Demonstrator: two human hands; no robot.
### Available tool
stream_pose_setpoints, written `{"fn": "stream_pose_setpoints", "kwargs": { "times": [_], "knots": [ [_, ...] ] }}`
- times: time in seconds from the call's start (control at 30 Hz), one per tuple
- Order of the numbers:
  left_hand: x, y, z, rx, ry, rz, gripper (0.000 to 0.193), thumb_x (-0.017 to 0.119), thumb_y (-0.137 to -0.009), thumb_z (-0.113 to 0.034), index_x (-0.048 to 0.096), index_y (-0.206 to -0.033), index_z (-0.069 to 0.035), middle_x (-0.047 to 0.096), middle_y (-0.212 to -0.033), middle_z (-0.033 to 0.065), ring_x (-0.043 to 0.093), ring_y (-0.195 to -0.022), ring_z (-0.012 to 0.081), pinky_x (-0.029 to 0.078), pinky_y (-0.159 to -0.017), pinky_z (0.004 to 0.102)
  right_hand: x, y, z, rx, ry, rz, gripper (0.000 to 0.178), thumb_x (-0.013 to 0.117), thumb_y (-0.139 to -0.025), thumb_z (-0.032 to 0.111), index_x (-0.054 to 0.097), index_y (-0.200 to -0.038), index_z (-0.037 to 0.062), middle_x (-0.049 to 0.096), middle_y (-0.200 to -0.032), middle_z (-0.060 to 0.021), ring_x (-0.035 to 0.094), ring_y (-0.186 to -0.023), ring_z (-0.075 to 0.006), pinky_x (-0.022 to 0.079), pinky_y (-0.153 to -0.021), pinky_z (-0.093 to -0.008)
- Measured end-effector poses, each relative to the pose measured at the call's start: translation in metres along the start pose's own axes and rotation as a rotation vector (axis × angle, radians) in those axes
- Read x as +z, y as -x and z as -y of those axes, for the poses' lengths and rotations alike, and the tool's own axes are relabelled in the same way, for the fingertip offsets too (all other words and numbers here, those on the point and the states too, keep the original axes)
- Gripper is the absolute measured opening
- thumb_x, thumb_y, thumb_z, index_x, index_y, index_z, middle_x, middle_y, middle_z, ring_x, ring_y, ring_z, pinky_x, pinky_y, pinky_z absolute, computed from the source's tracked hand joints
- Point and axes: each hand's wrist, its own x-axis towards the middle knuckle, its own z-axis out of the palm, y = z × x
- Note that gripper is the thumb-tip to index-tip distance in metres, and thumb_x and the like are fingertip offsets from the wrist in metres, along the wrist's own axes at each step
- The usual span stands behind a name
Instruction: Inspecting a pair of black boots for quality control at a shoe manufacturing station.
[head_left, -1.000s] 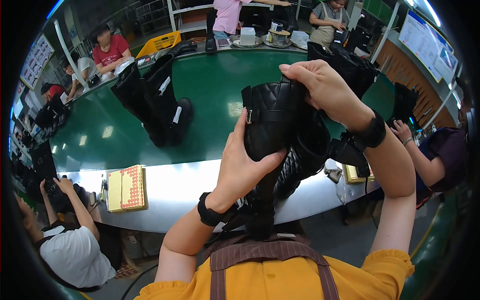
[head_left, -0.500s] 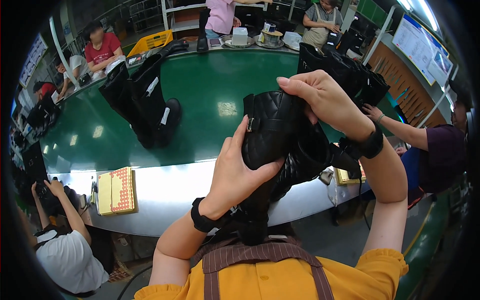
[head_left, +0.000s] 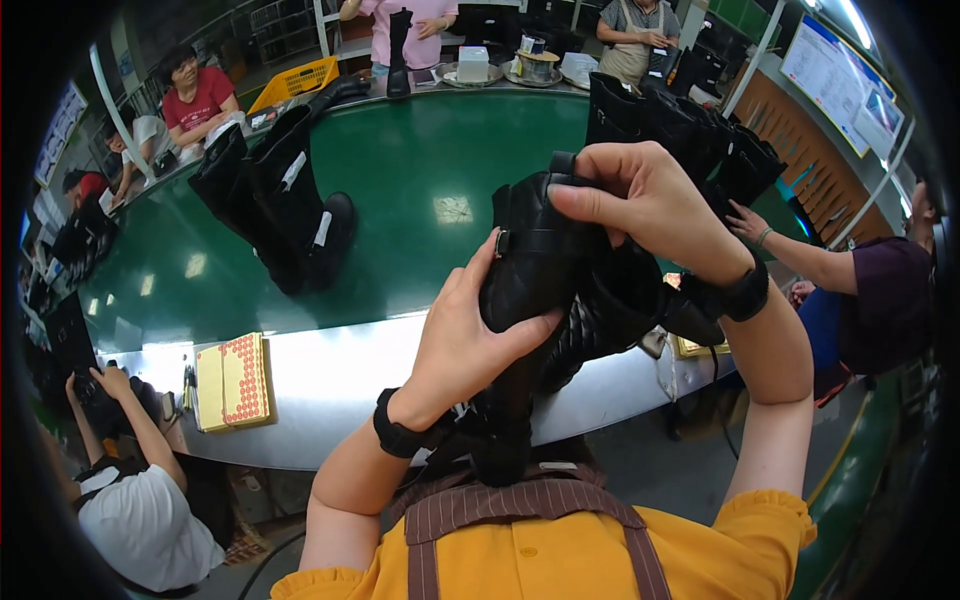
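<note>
I hold a tall black boot [head_left: 545, 270] up in front of me with both hands. My left hand [head_left: 465, 340] cups the foot of the boot from the left, thumb pressed on its side near a small metal buckle. My right hand [head_left: 640, 200] grips the top of the boot from above, fingers curled over its edge. The quilted shaft hangs down toward my chest. Both wrists wear black bands.
A green conveyor belt [head_left: 420, 190] runs ahead with a pair of black boots [head_left: 280, 205] on it at the left and more boots [head_left: 690, 125] at the right. A yellow sticker sheet [head_left: 232, 380] lies on the metal ledge. Other people sit and stand around the belt.
The boot has been turned a little in my hands and my view has shifted slightly; the pair of boots on the belt sits a bit further left and nearer.
</note>
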Motion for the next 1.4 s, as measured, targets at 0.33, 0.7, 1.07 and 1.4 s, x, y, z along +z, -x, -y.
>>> {"fn": "stream_pose_setpoints", "kwargs": {
  "times": [0.33,0.7,1.07,1.4],
  "knots": [
    [0.002,0.001,-0.003,-0.031,0.025,0.037,0.096,0.079,-0.067,-0.038,0.037,-0.143,0.003,0.055,-0.118,0.0231,0.060,-0.107,0.0313,0.047,-0.092,0.0365,-0.008,-0.001,-0.012,0.201,-0.350,-0.049,0.042,0.048,-0.101,0.039,0.066,-0.102,0.0012,0.068,-0.081,-0.0058,0.061,-0.053,-0.0079,0.044,-0.049,-0.0180],
    [-0.036,0.025,0.052,0.128,0.177,0.038,0.082,0.079,-0.065,-0.009,0.037,-0.135,0.002,0.055,-0.125,0.0162,0.057,-0.112,0.0243,0.043,-0.097,0.0340,-0.022,0.114,-0.071,-0.046,-0.452,-0.428,0.074,0.049,-0.090,0.058,0.042,-0.140,0.0034,0.056,-0.126,-0.0098,0.055,-0.108,-0.0166,0.039,-0.094,-0.0326],
    [0.026,0.063,0.097,0.003,-0.001,-0.198,0.037,0.077,-0.076,-0.009,0.065,-0.109,-0.001,0.067,-0.104,0.0091,0.062,-0.095,0.0196,0.048,-0.086,0.0322,0.194,0.155,-0.161,0.412,-0.013,-0.577,0.086,0.084,-0.070,0.025,0.037,-0.139,0.0017,0.050,-0.133,-0.0222,0.051,-0.123,-0.0331,0.041,-0.101,-0.0389],
    [0.002,0.082,0.125,-0.182,0.063,-0.053,0.035,0.068,-0.084,-0.006,0.062,-0.118,0.001,0.066,-0.116,0.0133,0.061,-0.106,0.0218,0.045,-0.094,0.0319,0.146,0.194,-0.168,0.460,-0.081,-0.496,0.049,0.075,-0.078,0.015,0.055,-0.119,-0.0044,0.067,-0.109,-0.0188,0.065,-0.101,-0.0302,0.048,-0.089,-0.0347]
  ]
}}
